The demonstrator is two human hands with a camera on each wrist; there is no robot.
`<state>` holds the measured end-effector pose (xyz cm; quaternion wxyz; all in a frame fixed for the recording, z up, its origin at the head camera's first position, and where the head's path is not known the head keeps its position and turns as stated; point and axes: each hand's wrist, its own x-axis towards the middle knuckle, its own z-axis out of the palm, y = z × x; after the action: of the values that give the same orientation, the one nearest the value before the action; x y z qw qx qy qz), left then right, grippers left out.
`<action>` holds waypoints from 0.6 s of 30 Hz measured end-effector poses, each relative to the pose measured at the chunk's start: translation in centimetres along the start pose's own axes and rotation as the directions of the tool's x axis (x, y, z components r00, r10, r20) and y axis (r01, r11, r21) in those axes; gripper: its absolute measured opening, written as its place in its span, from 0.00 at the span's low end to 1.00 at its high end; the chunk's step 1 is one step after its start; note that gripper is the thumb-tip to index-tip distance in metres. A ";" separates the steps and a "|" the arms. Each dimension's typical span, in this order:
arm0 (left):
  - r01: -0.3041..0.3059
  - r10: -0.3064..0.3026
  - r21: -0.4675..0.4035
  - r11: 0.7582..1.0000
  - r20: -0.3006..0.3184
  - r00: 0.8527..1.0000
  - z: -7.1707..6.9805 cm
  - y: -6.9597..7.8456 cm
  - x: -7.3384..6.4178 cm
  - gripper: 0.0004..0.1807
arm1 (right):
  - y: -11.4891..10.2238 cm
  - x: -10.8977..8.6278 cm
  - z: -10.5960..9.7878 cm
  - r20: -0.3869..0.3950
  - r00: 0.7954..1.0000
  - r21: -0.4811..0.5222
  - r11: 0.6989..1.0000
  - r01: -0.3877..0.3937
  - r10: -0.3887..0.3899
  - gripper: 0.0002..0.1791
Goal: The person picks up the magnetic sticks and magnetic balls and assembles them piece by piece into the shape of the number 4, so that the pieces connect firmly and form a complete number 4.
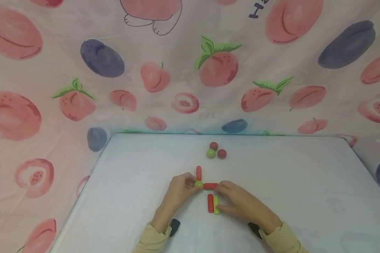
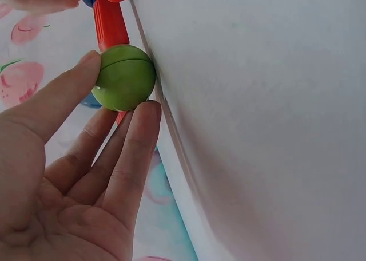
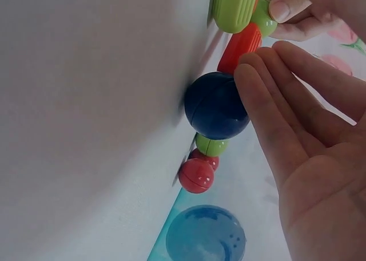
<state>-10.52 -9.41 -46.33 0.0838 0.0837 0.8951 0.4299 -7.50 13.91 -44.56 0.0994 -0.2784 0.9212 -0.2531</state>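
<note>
My left hand [image 1: 181, 188] pinches a green ball [image 2: 124, 78] between thumb and fingertips. In the head view one red rod [image 1: 198, 173] points away from that ball, and a second red rod [image 1: 210, 186] runs right from it toward my right hand [image 1: 237, 200]. The right hand's fingers are nearly straight, their tips against a dark blue ball [image 3: 217, 105] at that rod's end. My hand mostly hides this ball in the head view. Below the right-hand rod, a loose red rod [image 1: 210, 203] lies beside a yellow-green rod [image 1: 216, 204], close to my right thumb.
Farther back on the white table [image 1: 145, 154] sit a green ball [image 1: 210, 153] and two red balls, one red ball [image 1: 213, 146] behind and another red ball [image 1: 222, 154] to the right. A fruit-print cloth [image 1: 183, 63] hangs behind the table.
</note>
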 end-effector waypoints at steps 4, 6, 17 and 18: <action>-0.002 0.002 -0.005 1.000 -0.003 1.000 0.0 -0.1 0.1 0.15 | 0.0 0.0 0.1 0.005 1.000 -0.018 1.000 0.018 -0.018 0.26; 0.001 -0.001 -0.010 1.000 -0.002 1.000 0.0 -0.1 0.2 0.15 | -0.1 0.1 0.2 0.009 1.000 -0.034 0.999 0.024 -0.024 0.25; 0.011 -0.011 0.015 1.000 0.003 1.000 -0.1 0.3 0.2 0.14 | 0.0 0.1 0.3 0.061 0.998 -0.055 0.998 0.006 -0.003 0.25; 0.010 -0.010 0.018 1.000 0.002 1.000 -0.2 0.3 0.2 0.14 | 0.0 0.1 0.3 0.064 0.998 -0.052 0.999 0.001 0.002 0.25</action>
<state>-10.74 -9.28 -46.00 0.0860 0.0804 0.8992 0.4213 -7.47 13.70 -44.84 0.1218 -0.2887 0.9239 -0.2197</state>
